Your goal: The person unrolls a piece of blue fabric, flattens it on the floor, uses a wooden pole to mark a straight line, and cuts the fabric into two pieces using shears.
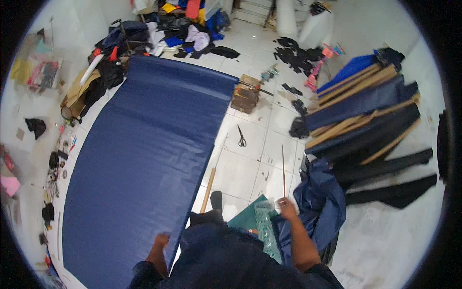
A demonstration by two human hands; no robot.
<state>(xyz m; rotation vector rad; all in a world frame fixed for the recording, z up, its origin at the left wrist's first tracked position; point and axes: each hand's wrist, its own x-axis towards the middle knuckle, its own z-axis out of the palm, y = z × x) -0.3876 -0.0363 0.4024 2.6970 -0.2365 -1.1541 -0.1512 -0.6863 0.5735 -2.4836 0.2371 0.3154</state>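
Lying flat on the white tiled floor (250,168), a long dark blue sheet of cloth (139,159) is seen, and all places are told from it. Its near right edge is touched by the left hand (161,239), but how tight the fingers are closed on it cannot be told. Well to the right of the sheet, the right hand (288,209) is closed around the near end of a thin long stick (283,171), which points away across the tiles. Just beside that hand, crumpled blue cloth (320,202) and a clear bubbly plastic roll (265,229) are seen. A pair of scissors (241,136) is left on the tiles just right of the sheet, and a wooden rod (208,189) lies close by its right edge. Rolls of dark cloth (365,115) are stacked far to the right. A heap of mixed cloth (168,33) is piled past the far end.
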